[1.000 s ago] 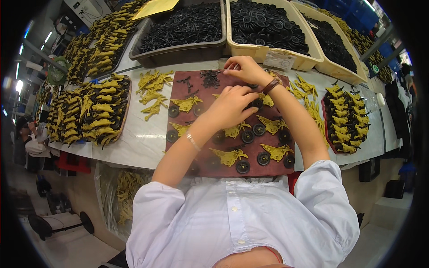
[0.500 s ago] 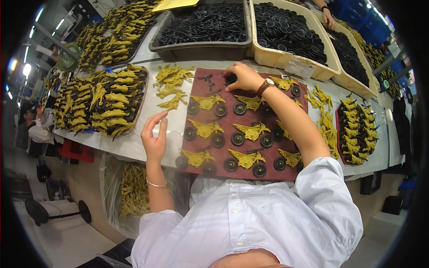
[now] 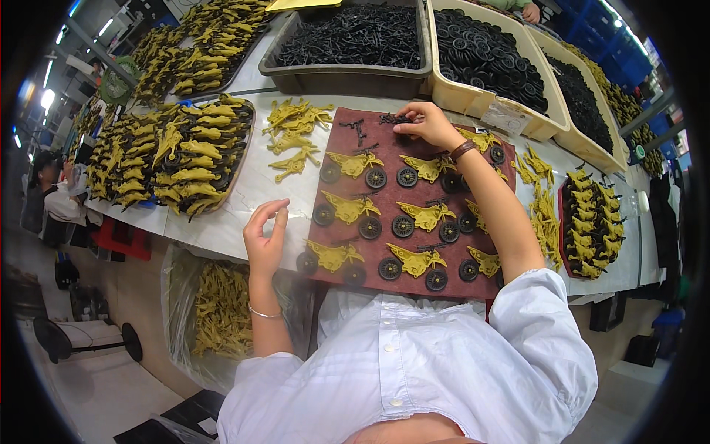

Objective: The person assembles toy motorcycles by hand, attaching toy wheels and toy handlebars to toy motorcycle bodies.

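Observation:
A dark red mat (image 3: 384, 200) lies before me, bearing rows of toy motorcycle parts: each yellow body (image 3: 423, 217) has two black wheels (image 3: 403, 226) beside its lower edge and thin black pieces above. At the mat's far edge my right hand (image 3: 429, 127) has its fingers closed at a small clump of black plastic parts (image 3: 392, 118); the fingertips partly hide how many it grips. Just left of that clump lie several loose thin black parts (image 3: 356, 132). My left hand (image 3: 265, 240) hovers by the mat's left edge, fingers loosely curved and apart, nothing visible in it.
Behind the mat stand a grey bin (image 3: 347, 72) of thin black parts and a cream bin (image 3: 462, 96) of black wheels. Yellow bodies (image 3: 294, 137) lie left of the mat. Trays of yellow-and-black assemblies (image 3: 196, 159) flank both sides. Another person's hand (image 3: 531, 12) shows at the back.
My right hand has shifted slightly, with the black parts now showing left of its fingertips. My left hand has lowered a little. The other person's hand has moved back from the far bin.

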A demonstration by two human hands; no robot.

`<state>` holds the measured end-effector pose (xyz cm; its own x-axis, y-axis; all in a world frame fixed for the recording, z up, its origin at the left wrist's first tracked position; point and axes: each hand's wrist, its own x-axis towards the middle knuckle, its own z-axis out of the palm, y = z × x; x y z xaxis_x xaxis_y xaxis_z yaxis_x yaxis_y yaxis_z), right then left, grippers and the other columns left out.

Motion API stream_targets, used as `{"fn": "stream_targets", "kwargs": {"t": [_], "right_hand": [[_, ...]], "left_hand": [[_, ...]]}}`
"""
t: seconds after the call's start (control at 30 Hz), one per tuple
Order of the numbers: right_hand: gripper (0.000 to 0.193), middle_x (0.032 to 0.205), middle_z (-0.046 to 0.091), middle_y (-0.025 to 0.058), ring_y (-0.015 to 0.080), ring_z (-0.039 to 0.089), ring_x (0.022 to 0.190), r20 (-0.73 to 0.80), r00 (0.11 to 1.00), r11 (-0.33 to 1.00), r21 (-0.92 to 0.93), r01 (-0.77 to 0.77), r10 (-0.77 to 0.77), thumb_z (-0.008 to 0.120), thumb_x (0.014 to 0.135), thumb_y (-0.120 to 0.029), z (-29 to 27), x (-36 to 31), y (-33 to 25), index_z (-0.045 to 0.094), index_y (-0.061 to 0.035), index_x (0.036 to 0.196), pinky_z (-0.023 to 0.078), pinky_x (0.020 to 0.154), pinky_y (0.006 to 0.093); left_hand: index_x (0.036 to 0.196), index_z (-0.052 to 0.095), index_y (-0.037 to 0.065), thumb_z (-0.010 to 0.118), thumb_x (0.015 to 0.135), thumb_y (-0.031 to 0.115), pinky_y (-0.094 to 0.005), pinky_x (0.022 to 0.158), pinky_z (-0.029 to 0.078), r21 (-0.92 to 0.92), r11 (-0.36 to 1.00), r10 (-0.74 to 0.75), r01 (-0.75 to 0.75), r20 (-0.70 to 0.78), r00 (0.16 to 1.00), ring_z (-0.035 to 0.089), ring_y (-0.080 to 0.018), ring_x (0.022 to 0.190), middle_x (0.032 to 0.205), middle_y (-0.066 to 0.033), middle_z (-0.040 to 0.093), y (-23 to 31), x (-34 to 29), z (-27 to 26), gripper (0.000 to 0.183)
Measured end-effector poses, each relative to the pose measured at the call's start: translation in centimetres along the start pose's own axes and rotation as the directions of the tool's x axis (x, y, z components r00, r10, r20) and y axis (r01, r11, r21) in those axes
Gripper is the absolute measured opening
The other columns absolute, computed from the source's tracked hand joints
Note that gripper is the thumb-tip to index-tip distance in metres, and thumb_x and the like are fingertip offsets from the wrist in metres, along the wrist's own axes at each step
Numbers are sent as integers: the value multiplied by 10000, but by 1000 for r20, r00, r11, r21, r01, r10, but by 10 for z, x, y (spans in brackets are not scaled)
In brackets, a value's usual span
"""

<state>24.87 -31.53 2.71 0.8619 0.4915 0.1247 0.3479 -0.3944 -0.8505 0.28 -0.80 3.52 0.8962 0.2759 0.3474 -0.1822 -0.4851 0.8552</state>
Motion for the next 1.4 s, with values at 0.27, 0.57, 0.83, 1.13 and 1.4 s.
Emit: {"fn": "stream_targets", "kwargs": {"t": [0.27,0.57,0.83,1.13,1.4], "right_hand": [[134,765,482,11,58,388,496,306,912,176,916,-360,274,573,882,-172,-8,-6,-4,530,-49,850,306,402,157],[188,812,545,22,25,385,473,502,863,-18,865,-502,51,488,943,-236,24,-44,-74,554,-61,962,270,346,117],[156,701,477,-42,17,384,494,458,882,293,833,-469,110,519,942,-248,33,-86,-126,548,-95,945,265,391,138],[213,710,573,-22,34,484,534,357,934,889,436,-137,-31,623,876,-227,22,-103,-124,626,-22,931,382,463,204],[269,792,655,88,104,585,617,356,929,807,517,-284,99,619,879,-296,25,-98,-106,620,-27,900,399,434,192]], "left_hand": [[973,667,-2,601,871,100,-274,813,448,-78,997,-22,26,45,999,592,-154,907,970,-94,654,2,3,8,158],[1047,637,-10,619,852,68,-274,824,463,-401,916,83,-19,142,986,605,-158,920,991,-101,650,59,50,56,211],[987,676,22,689,757,40,-303,743,502,-212,852,516,-479,180,837,628,-213,880,978,-111,630,90,70,84,231],[1012,632,-27,635,840,22,-235,684,543,-550,831,194,87,433,880,636,-128,794,940,-63,647,90,63,91,179],[905,587,-30,646,824,14,-228,668,530,-480,830,-55,282,433,900,641,-129,765,860,-79,644,85,63,94,110]]}}
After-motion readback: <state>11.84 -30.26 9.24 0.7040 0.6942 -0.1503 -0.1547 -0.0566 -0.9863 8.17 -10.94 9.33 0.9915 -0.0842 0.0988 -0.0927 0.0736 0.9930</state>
